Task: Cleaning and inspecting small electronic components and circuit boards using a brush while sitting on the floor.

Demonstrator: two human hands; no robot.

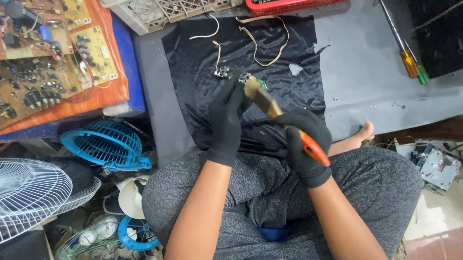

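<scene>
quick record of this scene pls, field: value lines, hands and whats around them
left hand: black glove, pinching a small green part at the tool's tip
right hand: black glove, gripping a tool with orange handle
work surface: black sheet on grey mat
on the sheet: loose wires, small connector
far right: two screwdrivers
far left: circuit boards, blue fan grille, white fan grille
top: red basket, white basket

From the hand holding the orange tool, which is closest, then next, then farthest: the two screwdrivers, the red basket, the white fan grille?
From the right hand:
1. Screwdrivers, up to its right.
2. Red basket, at the top.
3. White fan grille, far left.
</scene>
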